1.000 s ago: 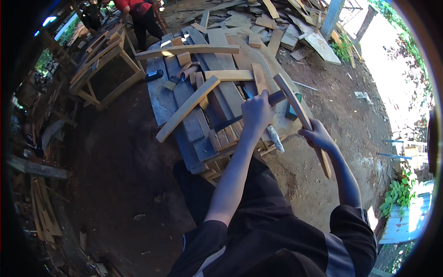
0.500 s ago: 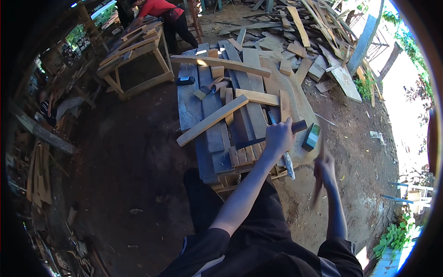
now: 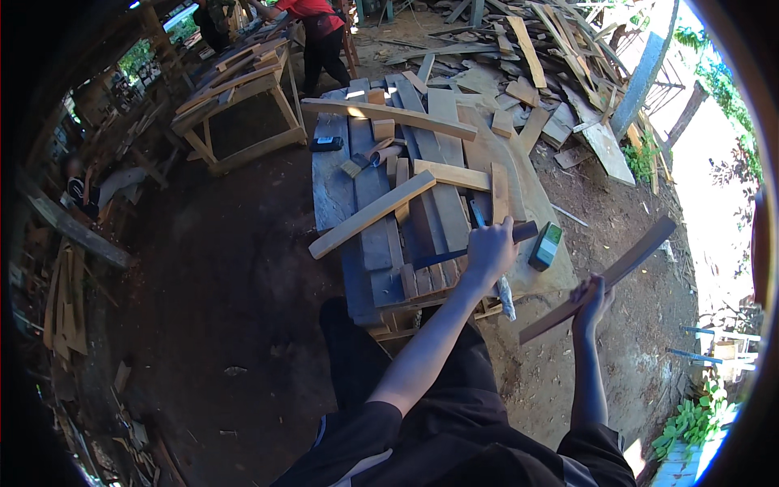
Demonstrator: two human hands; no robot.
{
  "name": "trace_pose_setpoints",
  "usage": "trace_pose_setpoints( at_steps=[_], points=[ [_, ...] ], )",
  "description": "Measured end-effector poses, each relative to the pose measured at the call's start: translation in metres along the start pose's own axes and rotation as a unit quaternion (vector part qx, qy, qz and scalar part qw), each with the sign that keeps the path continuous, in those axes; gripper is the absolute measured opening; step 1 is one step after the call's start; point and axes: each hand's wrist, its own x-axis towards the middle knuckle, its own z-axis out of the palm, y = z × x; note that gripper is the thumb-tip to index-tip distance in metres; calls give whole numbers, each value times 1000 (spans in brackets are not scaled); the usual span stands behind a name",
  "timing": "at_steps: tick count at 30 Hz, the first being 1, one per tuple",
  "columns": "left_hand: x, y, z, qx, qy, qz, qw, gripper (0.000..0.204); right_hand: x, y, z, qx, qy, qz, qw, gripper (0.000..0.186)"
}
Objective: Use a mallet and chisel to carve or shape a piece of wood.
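My left hand is closed around a long dark bar-like tool just above the workbench's near right part. Its thick, rounded end sticks out to the right of my fist, and a thinner dark length runs left; its exact kind is unclear. My right hand grips a flat brown wooden strip near its middle. That strip slants from lower left to upper right, off the bench's right side. By my left hand lie a green and black box, a row of small wooden blocks and an upright short board.
Planks and offcuts cover the workbench, among them a long pale batten, a brush and a small black box. A scrap-wood pile lies beyond. Another bench stands far left, near a person in red.
The wooden strip in my right hand has swung from a blurred, near-upright position to a rightward slant, and that hand has shifted slightly right. My left hand stays nearly still. The person in red has moved.
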Motion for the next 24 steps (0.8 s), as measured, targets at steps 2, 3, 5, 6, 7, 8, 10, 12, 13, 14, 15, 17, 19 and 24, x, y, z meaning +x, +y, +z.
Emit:
trace_pose_setpoints(
  at_steps=[2, 3, 5, 6, 7, 8, 10, 12, 13, 14, 15, 17, 19, 24],
  points=[
    [0, 1, 0, 4, 2, -6, 1000, 24, -13, -9, 0, -344, -202, 112, 910, 13],
    [0, -3, 0, 8, 10, -7, 1000, 25, -16, -20, 6, -398, -246, 139, 873, 12],
    [0, -9, -1, 15, 19, -7, 1000, 25, -14, -17, 6, -448, -290, 163, 830, 12],
    [-1, -5, -4, 6, 22, -7, 1000, 24, -10, -11, -3, -376, -225, 145, 887, 12],
    [-1, 0, -9, -3, 25, -7, 1000, 24, -6, -7, -10, -299, -158, 124, 933, 13],
    [1, 2, -12, -6, 23, -4, 1000, 24, -4, -2, -16, -300, -154, 123, 933, 13],
    [0, 1, -19, -17, 54, 7, 998, 24, -12, -1, -9, -143, -64, 135, 978, 14],
    [-3, 3, -27, -25, 70, 6, 997, 24, -17, -5, -6, -138, -66, 149, 977, 16],
    [-4, 3, -32, -32, 89, 4, 995, 24, -20, -6, -6, -195, -99, 132, 967, 17],
    [-4, 2, -37, -33, 88, 5, 996, 24, -22, -7, -6, -251, -133, 114, 952, 19],
    [-4, 2, -43, -45, 115, 14, 992, 24, -27, -8, -6, -298, -149, 89, 939, 20],
    [-7, 1, -57, -57, 121, 7, 991, 26, -34, -6, -4, -321, -157, 69, 932, 20],
    [-9, -1, -69, -88, 149, 12, 985, 25, -38, -2, -6, -346, -162, 29, 924, 21],
    [-13, -5, -97, -188, 238, 17, 953, 25, -41, -7, 6, -304, -130, 75, 941, 20]
  ],
)
